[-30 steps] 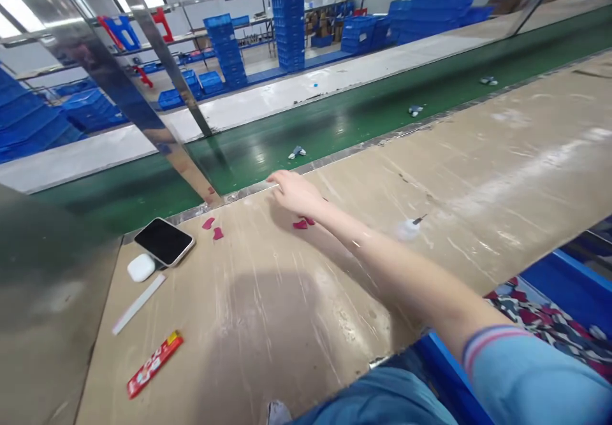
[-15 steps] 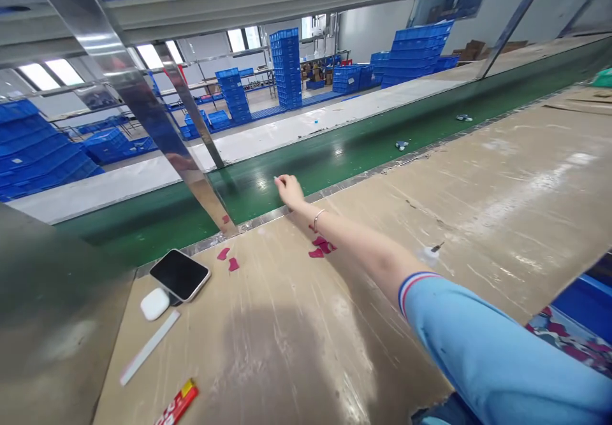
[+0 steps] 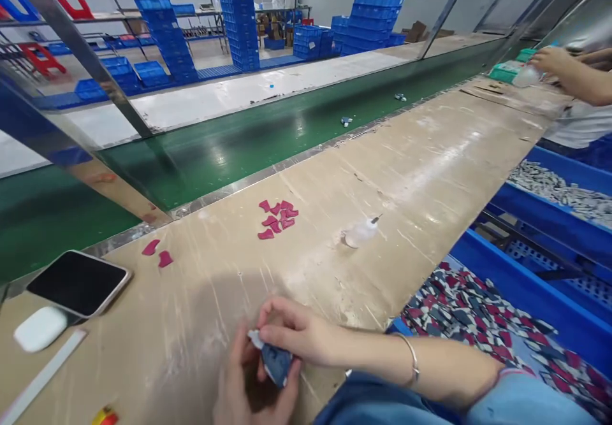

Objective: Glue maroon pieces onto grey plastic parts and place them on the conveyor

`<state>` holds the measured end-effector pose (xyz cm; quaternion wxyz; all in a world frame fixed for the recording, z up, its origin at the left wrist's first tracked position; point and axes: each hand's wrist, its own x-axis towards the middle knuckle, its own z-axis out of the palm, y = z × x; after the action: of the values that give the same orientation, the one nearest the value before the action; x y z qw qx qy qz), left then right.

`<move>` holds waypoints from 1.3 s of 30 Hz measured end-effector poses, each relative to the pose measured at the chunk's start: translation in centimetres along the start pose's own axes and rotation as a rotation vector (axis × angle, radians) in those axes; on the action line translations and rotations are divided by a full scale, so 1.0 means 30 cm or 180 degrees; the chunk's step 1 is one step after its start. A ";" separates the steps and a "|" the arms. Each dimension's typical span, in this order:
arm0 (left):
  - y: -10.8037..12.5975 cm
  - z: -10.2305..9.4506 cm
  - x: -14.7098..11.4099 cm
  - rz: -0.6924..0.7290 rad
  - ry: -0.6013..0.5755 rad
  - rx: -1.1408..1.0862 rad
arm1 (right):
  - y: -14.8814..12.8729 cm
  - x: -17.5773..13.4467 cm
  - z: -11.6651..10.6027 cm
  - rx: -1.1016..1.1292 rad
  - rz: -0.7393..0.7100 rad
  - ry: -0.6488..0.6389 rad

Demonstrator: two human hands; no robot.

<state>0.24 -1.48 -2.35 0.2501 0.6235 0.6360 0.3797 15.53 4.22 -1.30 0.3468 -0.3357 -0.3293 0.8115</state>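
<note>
Close to my body, at the bottom of the view, both hands meet over a small dark blue part (image 3: 277, 364) with whitish edges. My left hand (image 3: 239, 380) is curled around it from the left and below, blurred a little. My right hand (image 3: 301, 332) has thumb and index finger closed on a light grey piece (image 3: 255, 338) at the part's upper end; whether the two are joined I cannot tell. Ahead on the tabletop lies a cluster of flat dark red pieces (image 3: 275, 221). To its right a small translucent bottle (image 3: 359, 234) with a thin dark tip lies on its side.
On the left are a phone (image 3: 79, 283), a white case (image 3: 42, 329) and a white strip (image 3: 45, 374). Beyond the table runs a green belt (image 3: 248, 157) carrying small parts. A blue bin (image 3: 482, 246) of coloured pieces sits at right; another person's hand (image 3: 554, 62) is farther off.
My right arm has drawn back from over the green belt to near my body. My left hand has come into view with the dark blue part. The view has turned right.
</note>
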 end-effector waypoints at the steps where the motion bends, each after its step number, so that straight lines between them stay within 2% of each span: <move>1: 0.010 0.016 -0.015 -0.0075 -0.0172 -0.0188 | 0.014 -0.035 -0.007 0.0066 -0.0066 0.0086; 4: 0.041 0.039 -0.037 -0.0389 -0.0539 -0.0570 | 0.030 -0.120 -0.018 -0.0280 -0.0391 0.0430; 6: 0.059 0.043 -0.035 -0.0678 -0.0679 -0.0724 | 0.016 -0.157 -0.045 -0.0658 -0.0871 0.0904; 7: 0.065 0.044 -0.031 -0.0820 -0.0713 -0.0811 | 0.002 -0.169 -0.068 -0.0681 -0.1141 0.1179; 9: 0.070 0.044 -0.021 -0.1101 -0.0727 -0.0987 | -0.039 -0.184 -0.133 -0.0219 -0.1527 0.1669; 11: 0.069 0.042 -0.009 -0.1311 -0.0723 -0.1081 | -0.092 -0.196 -0.210 0.0267 -0.1490 0.1911; 12: 0.067 0.039 -0.004 -0.1367 -0.0730 -0.1077 | -0.121 -0.203 -0.248 0.0266 -0.1488 0.1955; 15: 0.063 0.031 0.008 -0.1382 -0.0742 -0.1044 | -0.194 -0.224 -0.336 -0.0146 -0.1476 0.2005; 17: 0.064 0.024 0.014 -0.1349 -0.0755 -0.1086 | -0.218 -0.231 -0.359 -0.0409 -0.1376 0.2049; 20: 0.070 0.014 0.027 -0.1295 -0.0838 -0.1144 | -0.207 -0.218 -0.328 -0.0517 -0.1092 0.2147; 23: 0.075 0.009 0.050 -0.1263 -0.0988 -0.1269 | -0.159 -0.194 -0.237 -0.0498 -0.0872 0.2189; 26: 0.079 0.012 0.066 -0.1224 -0.1011 -0.1395 | -0.104 -0.181 -0.147 -0.0726 -0.0907 0.2075; 28: 0.083 0.017 0.067 -0.1203 -0.0962 -0.1431 | -0.071 -0.180 -0.113 -0.0884 -0.1001 0.2001; 34: 0.095 0.023 0.053 -0.1080 -0.0823 -0.1398 | -0.001 -0.188 -0.117 -0.1337 -0.1296 0.2246; 39: 0.103 0.017 0.055 -0.1012 -0.0852 -0.1378 | 0.014 -0.188 -0.123 -0.1215 -0.1661 0.2086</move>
<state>2.35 0.03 0.05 0.5151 0.4928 0.5913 0.3770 21.23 0.69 -1.90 0.5574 -0.5384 -0.4194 0.4728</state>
